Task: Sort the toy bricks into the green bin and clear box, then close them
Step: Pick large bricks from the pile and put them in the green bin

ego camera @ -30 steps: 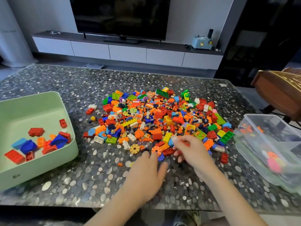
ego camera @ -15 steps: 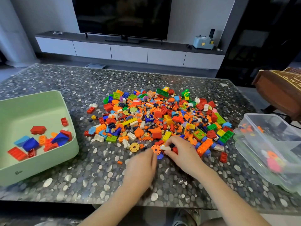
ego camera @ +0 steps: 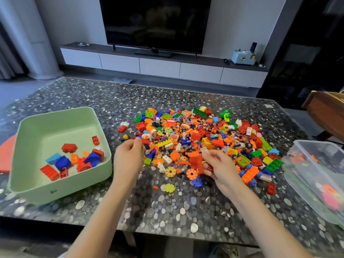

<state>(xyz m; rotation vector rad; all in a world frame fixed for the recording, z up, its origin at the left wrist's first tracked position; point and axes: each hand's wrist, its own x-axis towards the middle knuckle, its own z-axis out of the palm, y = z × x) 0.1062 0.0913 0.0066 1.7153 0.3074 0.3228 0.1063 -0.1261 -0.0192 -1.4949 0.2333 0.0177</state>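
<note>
A big pile of mixed toy bricks (ego camera: 201, 138) lies in the middle of the table. The green bin (ego camera: 61, 190) stands open at the left with several red, blue and orange bricks inside. The clear box (ego camera: 316, 161) stands open at the right edge with small orange and pink pieces in it. My left hand (ego camera: 128, 159) hovers at the pile's left edge, its fingertips pinched together on a small piece that hardly shows. My right hand (ego camera: 219, 164) is at the pile's near edge, gripping red bricks (ego camera: 200, 165) and pinching a white brick (ego camera: 204, 150) at its fingertips.
Flat gear-shaped pieces (ego camera: 170, 171) lie loose in front of the pile. A red lid (ego camera: 6, 155) peeks out left of the bin. A wooden chair (ego camera: 327, 112) stands at the far right. A TV and a low cabinet are behind the pebble-pattern table (ego camera: 167, 211).
My left hand moved up and left from the front of the pile to its left edge and closed its fingertips. My right hand gathered red and white bricks and lifted slightly.
</note>
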